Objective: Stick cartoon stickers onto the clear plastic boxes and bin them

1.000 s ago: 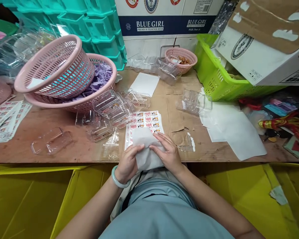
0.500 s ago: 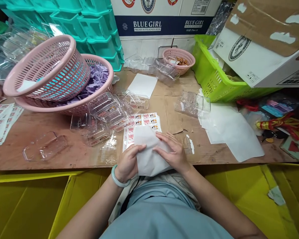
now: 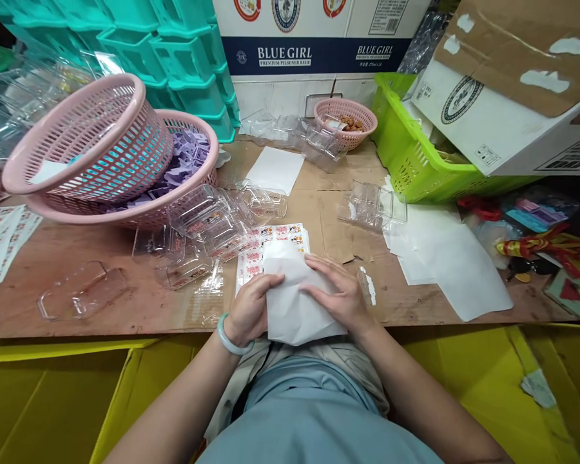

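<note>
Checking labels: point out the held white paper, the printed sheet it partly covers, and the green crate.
White paper (image 3: 289, 306), head view: its middle.
Printed sheet (image 3: 252, 260), head view: its uncovered left part.
Green crate (image 3: 423, 167), head view: its perforated side wall.

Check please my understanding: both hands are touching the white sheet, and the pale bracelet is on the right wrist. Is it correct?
Not quite: the pale bracelet is on the left wrist, not the right, as the head view shows. The left hand and right hand are indeed both touching the white sheet.
</note>
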Demonstrator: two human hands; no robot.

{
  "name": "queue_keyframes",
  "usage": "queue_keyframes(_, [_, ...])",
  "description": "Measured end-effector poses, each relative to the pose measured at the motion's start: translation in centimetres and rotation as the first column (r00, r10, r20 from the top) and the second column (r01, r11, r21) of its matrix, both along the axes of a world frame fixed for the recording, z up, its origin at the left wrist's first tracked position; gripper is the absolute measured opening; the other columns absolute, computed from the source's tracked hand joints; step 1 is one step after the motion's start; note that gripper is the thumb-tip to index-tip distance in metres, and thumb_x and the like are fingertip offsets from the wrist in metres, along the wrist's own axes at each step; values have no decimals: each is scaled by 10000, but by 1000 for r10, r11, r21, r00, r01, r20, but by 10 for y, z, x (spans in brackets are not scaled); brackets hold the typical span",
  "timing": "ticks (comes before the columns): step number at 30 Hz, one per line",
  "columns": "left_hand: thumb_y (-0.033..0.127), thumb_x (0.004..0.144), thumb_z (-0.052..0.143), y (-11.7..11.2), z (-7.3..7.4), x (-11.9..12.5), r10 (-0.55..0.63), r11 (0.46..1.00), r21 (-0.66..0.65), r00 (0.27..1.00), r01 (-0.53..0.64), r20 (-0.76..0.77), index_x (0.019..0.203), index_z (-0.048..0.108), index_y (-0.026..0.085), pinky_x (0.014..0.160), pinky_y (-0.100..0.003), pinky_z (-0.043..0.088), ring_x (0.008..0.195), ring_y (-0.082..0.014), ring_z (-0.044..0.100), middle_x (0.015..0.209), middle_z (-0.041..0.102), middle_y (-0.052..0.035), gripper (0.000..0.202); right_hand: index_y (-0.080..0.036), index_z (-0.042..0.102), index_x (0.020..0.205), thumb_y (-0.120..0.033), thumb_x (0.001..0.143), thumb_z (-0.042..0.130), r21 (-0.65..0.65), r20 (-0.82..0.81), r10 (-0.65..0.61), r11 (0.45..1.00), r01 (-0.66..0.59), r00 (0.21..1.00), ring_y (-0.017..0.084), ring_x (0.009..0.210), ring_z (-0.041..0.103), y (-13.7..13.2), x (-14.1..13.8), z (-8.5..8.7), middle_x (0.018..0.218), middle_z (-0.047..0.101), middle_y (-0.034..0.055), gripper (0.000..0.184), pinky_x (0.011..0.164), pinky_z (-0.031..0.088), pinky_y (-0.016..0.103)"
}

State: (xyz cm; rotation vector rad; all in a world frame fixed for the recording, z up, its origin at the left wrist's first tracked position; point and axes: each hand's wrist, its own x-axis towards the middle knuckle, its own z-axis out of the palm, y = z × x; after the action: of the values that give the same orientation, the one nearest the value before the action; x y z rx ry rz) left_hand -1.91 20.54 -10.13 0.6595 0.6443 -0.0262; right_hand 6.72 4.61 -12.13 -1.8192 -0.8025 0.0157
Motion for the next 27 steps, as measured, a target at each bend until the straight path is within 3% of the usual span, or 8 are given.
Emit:
queue_keyframes(3, [182, 629, 743, -1, 2, 3, -8, 997, -71, 1000, 10, 27, 749, 718, 122, 868, -362, 514, 884, -249, 680, 815, 730, -70, 136, -282, 663, 1195, -254, 850, 680, -57, 178, 16, 998, -6, 984, 215, 1117, 651, -1, -3, 1, 1169, 707, 46, 347, 1064, 442, 427])
queue_keyframes(6, [169, 633, 742, -1, 1, 5, 4, 1000, -20, 999, -3, 32, 758, 724, 116, 869, -334, 502, 860, -222, 674, 822, 729, -68, 137, -280, 687, 1157, -211, 882, 623, -43, 169, 20, 999, -13, 985, 215, 1083, 671, 1, -5, -3, 1142, 719, 47, 291, 1065, 428, 451])
queue_keyframes(10, [198, 652, 756, -2, -1, 5, -31, 995, 93, 997, 24, 76, 822, 742, 114, 821, -315, 504, 861, -221, 668, 849, 738, -73, 190, -290, 754, 989, -273, 865, 640, 68, -160, -47, 996, 58, 986, 219, 993, 704, 6, -6, -7, 1028, 756, 26, 170, 1050, 443, 453])
queue_keyframes(13, [229, 691, 742, -2, -1, 4, -84, 990, 125, 987, 66, 140, 929, 750, 131, 839, -322, 502, 951, -243, 660, 928, 745, -75, 257, -264, 768, 943, -360, 836, 670, 166, -489, -63, 972, 164, 870, 237, 954, 712, 8, -4, -8, 992, 764, 36, 173, 934, 530, 420])
queue_keyframes(16, [229, 704, 736, 0, 0, 4, -95, 985, 157, 985, 72, 144, 999, 745, 143, 893, -331, 484, 1015, -257, 647, 1001, 742, -74, 307, -228, 767, 924, -410, 834, 666, 159, -626, -85, 959, 234, 775, 242, 902, 718, 5, 2, -7, 954, 769, 54, 227, 835, 566, 388])
queue_keyframes(19, [231, 698, 740, 1, 2, 3, -93, 987, 141, 987, 75, 129, 1019, 743, 151, 924, -351, 473, 1045, -273, 639, 1017, 742, -77, 330, -239, 753, 973, -403, 829, 675, 104, -491, -96, 980, 167, 866, 243, 997, 689, 0, 4, -1, 1035, 754, 54, 231, 933, 522, 417])
queue_keyframes(23, [230, 717, 727, 1, 1, 2, -140, 983, 140, 976, 117, 165, 1065, 732, 155, 916, -357, 476, 1032, -275, 645, 1029, 739, -81, 356, -304, 739, 1020, -309, 784, 738, -31, -124, -93, 996, 89, 988, 251, 1142, 617, -2, 0, 8, 1112, 730, 16, 236, 1145, 286, 524])
queue_keyframes(27, [244, 733, 722, 1, -3, -1, -204, 964, 200, 967, 173, 150, 1044, 736, 150, 856, -342, 495, 1012, -277, 649, 1014, 739, -81, 325, -277, 758, 891, -312, 846, 669, -20, -210, -159, 987, 159, 965, 232, 989, 685, -1, 0, 7, 977, 762, 20, 106, 1102, 346, 515])
